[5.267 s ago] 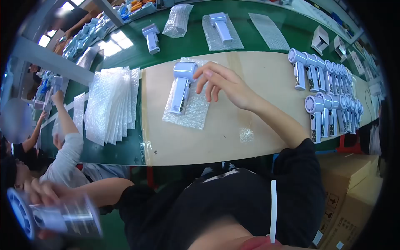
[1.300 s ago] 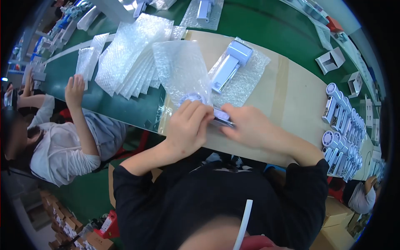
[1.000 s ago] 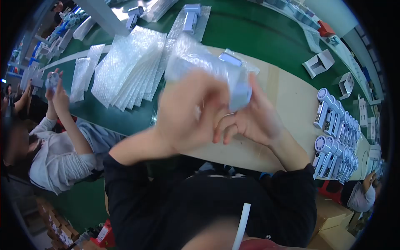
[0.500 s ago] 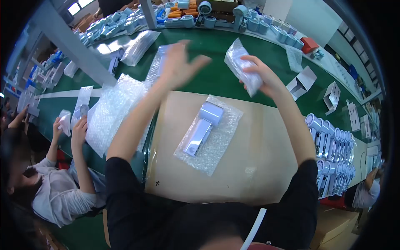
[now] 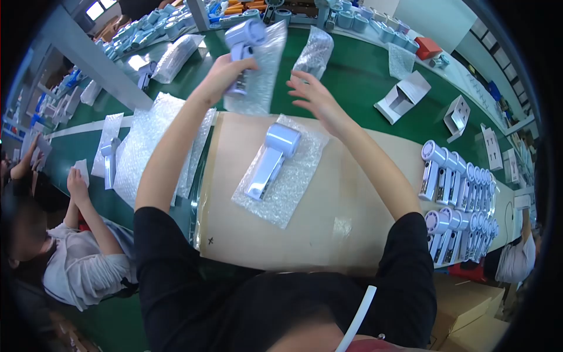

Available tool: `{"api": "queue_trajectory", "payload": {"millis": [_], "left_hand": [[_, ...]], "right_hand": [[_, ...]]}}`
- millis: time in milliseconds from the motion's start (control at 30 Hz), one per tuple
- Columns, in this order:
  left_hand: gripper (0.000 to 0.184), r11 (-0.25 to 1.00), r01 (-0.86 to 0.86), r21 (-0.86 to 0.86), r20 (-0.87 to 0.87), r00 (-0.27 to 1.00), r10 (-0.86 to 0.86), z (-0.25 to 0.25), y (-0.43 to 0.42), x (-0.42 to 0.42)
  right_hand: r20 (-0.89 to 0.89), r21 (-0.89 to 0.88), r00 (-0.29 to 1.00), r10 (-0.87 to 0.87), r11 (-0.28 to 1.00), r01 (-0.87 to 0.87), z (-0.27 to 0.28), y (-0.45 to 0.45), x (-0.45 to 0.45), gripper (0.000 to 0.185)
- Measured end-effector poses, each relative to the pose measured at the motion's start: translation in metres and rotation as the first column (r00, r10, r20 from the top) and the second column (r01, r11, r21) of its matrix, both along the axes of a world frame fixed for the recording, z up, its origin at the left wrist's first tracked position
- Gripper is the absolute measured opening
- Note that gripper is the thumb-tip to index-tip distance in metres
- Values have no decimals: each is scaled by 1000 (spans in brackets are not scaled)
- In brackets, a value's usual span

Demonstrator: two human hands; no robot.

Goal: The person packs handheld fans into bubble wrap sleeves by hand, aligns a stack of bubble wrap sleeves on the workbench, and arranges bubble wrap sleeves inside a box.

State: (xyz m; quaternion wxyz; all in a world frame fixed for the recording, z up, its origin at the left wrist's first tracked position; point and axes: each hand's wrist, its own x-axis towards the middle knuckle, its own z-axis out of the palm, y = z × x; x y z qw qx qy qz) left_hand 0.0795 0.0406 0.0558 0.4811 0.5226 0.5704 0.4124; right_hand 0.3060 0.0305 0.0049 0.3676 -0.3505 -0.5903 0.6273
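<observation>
My left hand (image 5: 226,76) is closed around the handle of a lilac handheld device (image 5: 245,34) with a round head, shaped like a small fan or hair dryer. A clear bubble-wrap bag (image 5: 267,76) hangs right behind that device; whether my fingers also pinch it I cannot tell. My right hand (image 5: 316,102) is open, fingers spread, just below a bubble-wrapped package (image 5: 315,53) lying on the green table. Between my forearms, a second lilac device (image 5: 274,158) rests diagonally on a flat bubble-wrap bag (image 5: 302,185) on the cardboard sheet (image 5: 363,193).
A stack of bubble-wrap bags (image 5: 149,146) lies left of the cardboard. Rows of lilac devices (image 5: 451,182) stand at the right. Open white boxes (image 5: 404,97) sit on the green table (image 5: 358,76). At the left, a co-worker's hands (image 5: 77,185) hold something pale. A grey post (image 5: 94,58) rises at the upper left.
My right hand has let go of the wrapped package, which now lies on the table, and moved down and left. My left hand has taken hold of a lilac device and raised it with a bag.
</observation>
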Motion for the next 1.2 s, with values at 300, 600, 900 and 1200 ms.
{"api": "queue_trajectory", "payload": {"millis": [300,600,900,1200], "left_hand": [[44,910,-52,411,323,942,-92,27,-122,70],[56,264,99,959,-235,799,554,8,-204,28],[46,314,-541,780,490,218,-844,125,-250,-17],[41,519,-464,718,692,391,-607,111,-218,-2]], "right_hand": [[-208,106,970,128,989,-108,54,-109,-13,64],[68,826,987,-146,562,26,53,-155,20,35],[-51,-203,940,-336,925,320,-40,-167,90,36],[-19,-228,953,-304,929,292,-47,-166,89,39]]}}
